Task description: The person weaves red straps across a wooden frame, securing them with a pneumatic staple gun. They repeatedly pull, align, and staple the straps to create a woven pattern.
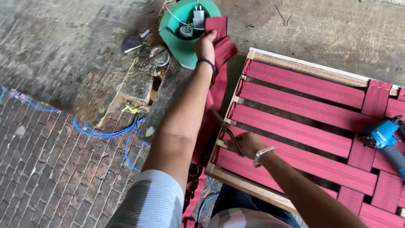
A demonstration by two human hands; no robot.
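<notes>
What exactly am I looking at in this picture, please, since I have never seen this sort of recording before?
There is no machine here: a camera worn on a person's head looks down at their own two bare hands. The left hand is stretched forward and grips a dark red webbing strap pulled taut. The right hand holds a metal tool, apparently scissors, at the edge of a wooden frame laced with red webbing bands. A blue power tool rests on the bands at the right. On the ground ahead are a green round object and blue hose.
</notes>
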